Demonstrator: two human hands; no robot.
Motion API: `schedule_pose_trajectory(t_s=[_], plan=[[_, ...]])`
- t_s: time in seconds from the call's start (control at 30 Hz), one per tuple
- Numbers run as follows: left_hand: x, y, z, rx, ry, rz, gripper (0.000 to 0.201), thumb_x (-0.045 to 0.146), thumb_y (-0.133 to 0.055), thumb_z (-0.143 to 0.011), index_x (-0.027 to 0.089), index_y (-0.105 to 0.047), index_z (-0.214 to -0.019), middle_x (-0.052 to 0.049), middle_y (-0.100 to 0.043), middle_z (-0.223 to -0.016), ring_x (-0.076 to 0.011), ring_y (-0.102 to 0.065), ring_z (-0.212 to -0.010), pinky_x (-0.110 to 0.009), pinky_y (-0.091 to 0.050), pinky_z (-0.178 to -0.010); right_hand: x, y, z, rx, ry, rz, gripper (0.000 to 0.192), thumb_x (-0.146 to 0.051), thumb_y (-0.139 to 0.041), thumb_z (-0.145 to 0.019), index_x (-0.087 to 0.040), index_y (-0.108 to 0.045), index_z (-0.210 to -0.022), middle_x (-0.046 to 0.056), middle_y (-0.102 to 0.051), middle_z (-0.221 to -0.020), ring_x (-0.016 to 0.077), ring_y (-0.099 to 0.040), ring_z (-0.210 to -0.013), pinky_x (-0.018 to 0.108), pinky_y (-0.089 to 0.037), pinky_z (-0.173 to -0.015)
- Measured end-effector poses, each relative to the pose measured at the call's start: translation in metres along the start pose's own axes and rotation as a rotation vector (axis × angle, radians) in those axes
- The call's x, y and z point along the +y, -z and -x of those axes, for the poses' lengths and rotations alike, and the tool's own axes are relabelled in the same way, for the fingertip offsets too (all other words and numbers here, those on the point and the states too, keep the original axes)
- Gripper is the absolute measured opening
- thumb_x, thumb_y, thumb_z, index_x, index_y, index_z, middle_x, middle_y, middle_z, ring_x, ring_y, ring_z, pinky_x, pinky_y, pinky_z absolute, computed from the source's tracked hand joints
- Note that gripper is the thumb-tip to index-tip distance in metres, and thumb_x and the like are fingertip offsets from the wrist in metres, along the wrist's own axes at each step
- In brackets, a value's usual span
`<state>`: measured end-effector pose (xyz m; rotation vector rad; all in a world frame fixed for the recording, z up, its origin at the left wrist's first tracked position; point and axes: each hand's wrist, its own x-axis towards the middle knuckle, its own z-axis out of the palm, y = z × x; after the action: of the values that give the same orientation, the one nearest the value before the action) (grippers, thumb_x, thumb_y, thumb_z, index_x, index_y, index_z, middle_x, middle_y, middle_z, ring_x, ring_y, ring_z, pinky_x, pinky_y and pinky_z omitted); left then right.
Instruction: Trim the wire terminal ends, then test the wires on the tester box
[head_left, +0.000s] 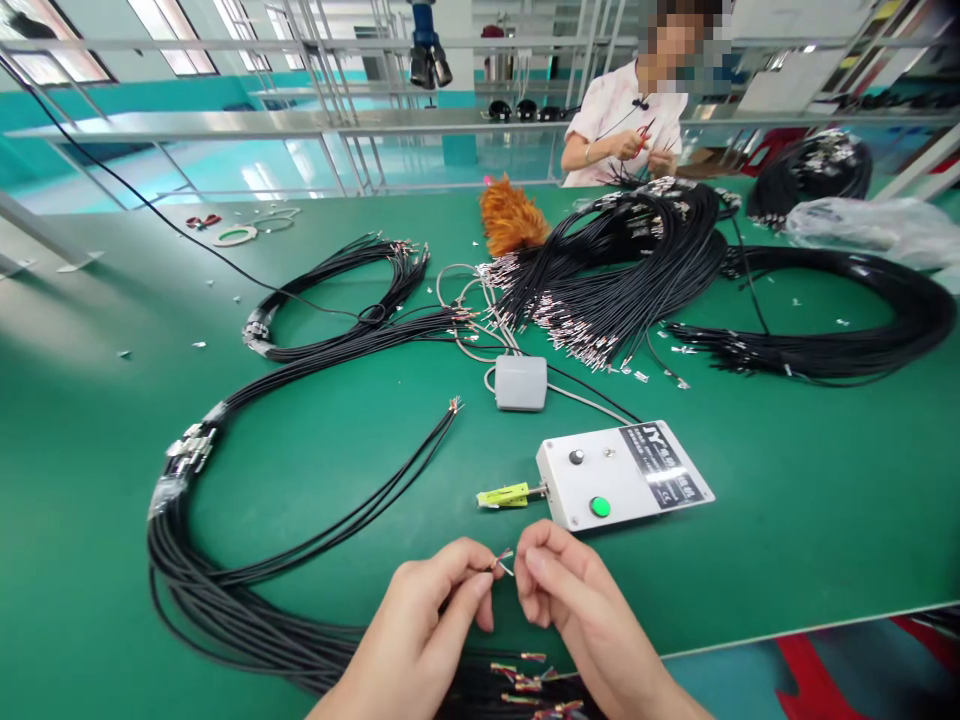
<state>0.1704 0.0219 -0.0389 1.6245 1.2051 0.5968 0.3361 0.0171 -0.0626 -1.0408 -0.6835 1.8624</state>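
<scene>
Between thumb and index finger, my left hand (431, 610) pinches a cable end (503, 563), its thin coloured wires fanned out past the fingertips. Just right of those wires is my right hand (574, 595), fingers curled and thumb against the index finger; whether anything is between them is hidden. Below both hands lie several more black cable ends (529, 683) with coloured wires exposed. They belong to a long black cable bundle (169, 540) looping round on the left. Beyond my hands sits a white control box (600, 475) with a green button and a yellow-covered tip (504, 496).
A grey block (520, 384) with a cord lies behind the box. Large piles of black cables (622, 270) and an orange fluffy bundle (511, 218) occupy the back of the green table (337, 430). Across it, a person (626, 125) holds red-handled scissors. White scraps are scattered about.
</scene>
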Motion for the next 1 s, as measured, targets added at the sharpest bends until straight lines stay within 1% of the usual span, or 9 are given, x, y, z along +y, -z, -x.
schedule_pose_trajectory(t_s=[0.23, 0.43, 0.57, 0.63, 0.7, 0.8, 0.87, 0.93, 1.0], plan=[[-0.004, -0.003, -0.001, 0.026, 0.007, 0.063, 0.018, 0.029, -0.036, -0.095, 0.023, -0.047, -0.107, 0.005, -0.054, -0.061, -0.0137, -0.053, -0.059, -0.024, -0.039, -0.06, -0.001, -0.001, -0.002, -0.035, 0.072, 0.064, 0.028, -0.043, -0.062, -0.083, -0.016, -0.055, -0.081, -0.003, -0.054, -0.065, 0.0071, -0.047, -0.055, 0.021, -0.032, -0.053], [-0.002, -0.007, -0.001, 0.064, -0.004, 0.089, 0.022, 0.026, -0.036, -0.094, 0.021, -0.045, -0.113, 0.005, -0.053, -0.062, -0.0133, -0.051, -0.059, -0.024, -0.038, -0.059, 0.007, -0.006, -0.007, -0.02, 0.061, 0.087, 0.029, -0.041, -0.068, -0.078, -0.015, -0.057, -0.077, -0.005, -0.051, -0.059, 0.0063, -0.046, -0.051, 0.02, -0.032, -0.051], [-0.003, -0.007, 0.001, 0.046, 0.051, 0.237, 0.027, 0.028, -0.038, -0.094, 0.019, -0.048, -0.117, 0.005, -0.049, -0.059, -0.0102, -0.04, -0.05, -0.022, -0.033, -0.049, 0.009, -0.008, -0.01, -0.033, 0.023, 0.072, 0.029, -0.04, -0.066, -0.079, -0.015, -0.055, -0.072, -0.005, -0.05, -0.059, 0.0053, -0.043, -0.048, 0.019, -0.029, -0.049], [-0.003, -0.007, 0.0, 0.017, 0.081, 0.325, 0.028, 0.029, -0.039, -0.094, 0.018, -0.052, -0.116, 0.006, -0.046, -0.057, -0.0094, -0.037, -0.048, -0.021, -0.032, -0.048, 0.008, -0.009, -0.01, -0.046, 0.002, 0.091, 0.029, -0.04, -0.064, -0.081, -0.015, -0.054, -0.071, -0.005, -0.051, -0.059, 0.0047, -0.043, -0.046, 0.019, -0.028, -0.048], [-0.002, -0.009, -0.001, 0.021, 0.073, 0.36, 0.024, 0.028, -0.044, -0.092, 0.019, -0.058, -0.109, 0.004, -0.049, -0.063, -0.0097, -0.044, -0.053, -0.021, -0.038, -0.053, 0.007, -0.009, -0.01, -0.044, 0.004, 0.138, 0.03, -0.041, -0.064, -0.08, -0.015, -0.053, -0.07, -0.005, -0.051, -0.059, 0.0045, -0.043, -0.045, 0.019, -0.028, -0.047], [-0.002, -0.014, -0.005, 0.122, 0.015, 0.371, 0.012, 0.027, -0.058, -0.084, 0.019, -0.064, -0.089, -0.001, -0.053, -0.084, -0.0116, -0.055, -0.069, -0.022, -0.045, -0.061, 0.005, -0.008, -0.009, -0.021, 0.017, 0.232, 0.033, -0.045, -0.065, -0.078, -0.016, -0.052, -0.07, -0.005, -0.05, -0.06, 0.0045, -0.044, -0.044, 0.019, -0.03, -0.046], [-0.004, -0.018, -0.007, 0.193, 0.043, 0.444, 0.015, 0.031, -0.061, -0.081, 0.017, -0.062, -0.08, -0.002, -0.051, -0.089, -0.0075, -0.054, -0.058, -0.019, -0.042, -0.05, 0.005, -0.007, -0.007, -0.02, 0.016, 0.295, 0.035, -0.048, -0.064, -0.078, -0.016, -0.051, -0.071, -0.005, -0.05, -0.061, 0.0052, -0.045, -0.045, 0.019, -0.032, -0.046], [-0.007, -0.021, -0.008, 0.217, 0.136, 0.529, 0.022, 0.037, -0.059, -0.082, 0.016, -0.058, -0.078, 0.001, -0.053, -0.08, -0.0026, -0.045, -0.041, -0.017, -0.032, -0.038, 0.004, -0.005, -0.005, -0.034, 0.025, 0.353, 0.034, -0.048, -0.06, -0.081, -0.017, -0.05, -0.072, -0.005, -0.05, -0.061, 0.0064, -0.048, -0.047, 0.019, -0.034, -0.048], [-0.01, -0.022, -0.009, 0.186, 0.215, 0.556, 0.026, 0.041, -0.058, -0.083, 0.016, -0.054, -0.079, 0.005, -0.051, -0.059, -0.0033, -0.041, -0.034, -0.016, -0.027, -0.036, 0.003, -0.002, -0.003, -0.052, 0.033, 0.405, 0.031, -0.046, -0.058, -0.084, -0.017, -0.051, -0.074, -0.005, -0.05, -0.061, 0.0071, -0.049, -0.049, 0.019, -0.035, -0.049]])
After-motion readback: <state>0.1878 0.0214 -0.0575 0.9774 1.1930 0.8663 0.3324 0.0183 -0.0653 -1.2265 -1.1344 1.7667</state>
